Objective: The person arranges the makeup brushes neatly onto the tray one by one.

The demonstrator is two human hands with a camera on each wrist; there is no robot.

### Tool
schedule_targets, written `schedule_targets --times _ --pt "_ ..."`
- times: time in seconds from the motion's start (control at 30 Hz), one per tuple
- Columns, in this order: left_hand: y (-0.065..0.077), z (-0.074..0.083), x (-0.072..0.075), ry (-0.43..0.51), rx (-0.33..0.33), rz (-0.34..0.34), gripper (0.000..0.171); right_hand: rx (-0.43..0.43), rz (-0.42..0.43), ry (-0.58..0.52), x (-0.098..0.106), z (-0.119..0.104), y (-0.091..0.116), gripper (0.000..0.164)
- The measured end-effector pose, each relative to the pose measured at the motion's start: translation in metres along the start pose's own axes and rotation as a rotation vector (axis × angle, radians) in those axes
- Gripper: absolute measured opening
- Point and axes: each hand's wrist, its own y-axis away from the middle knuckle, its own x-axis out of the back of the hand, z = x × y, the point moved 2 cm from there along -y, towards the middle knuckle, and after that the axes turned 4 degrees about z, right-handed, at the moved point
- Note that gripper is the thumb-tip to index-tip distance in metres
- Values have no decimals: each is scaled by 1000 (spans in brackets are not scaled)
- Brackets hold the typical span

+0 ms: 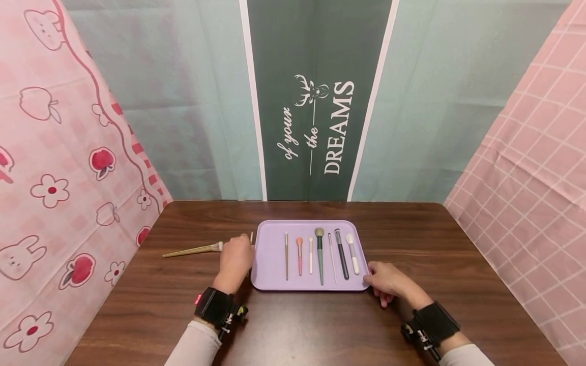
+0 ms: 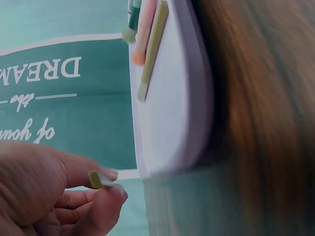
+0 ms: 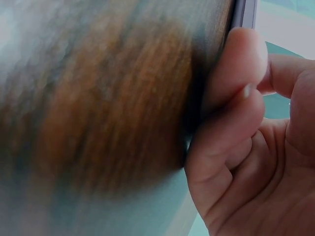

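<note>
My left hand (image 1: 236, 256), just left of the lilac tray (image 1: 270, 254), pinches a slim makeup brush (image 2: 96, 180) between thumb and finger. In the left wrist view a short gold and whitish part of that brush shows; the fingers hide much of it. My right hand (image 1: 389, 280) grips the tray's front right corner, fingertips at the rim. Several makeup brushes lie side by side on the tray, among them a brown-handled brush (image 1: 287, 259), a pink brush (image 1: 300, 259), a large green brush (image 1: 320, 256) and a white-ended brush (image 1: 353, 256).
On the wooden table (image 1: 320, 330), left of my left hand, lies a long gold-handled brush (image 1: 192, 250) with a pale head. A green curtain (image 1: 302, 51) with white lettering hangs behind the table, and pink cloths (image 1: 540, 152) hang at both sides.
</note>
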Motion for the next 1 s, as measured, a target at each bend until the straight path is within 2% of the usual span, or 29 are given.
schedule_targets --times 0.27,0.53,0.67,1.0 --pt "-12 22 -17 24 32 -49 20 -1 -2 -3 1 0 0 8" --pt "-15 35 -30 26 31 -52 18 3 -2 -7 0 1 0 8" --pt "-16 39 -35 26 42 -78 18 3 -1 -10 0 0 0 8" --pt "-12 41 -43 55 12 -74 17 3 -1 -11 -1 1 -1 7"
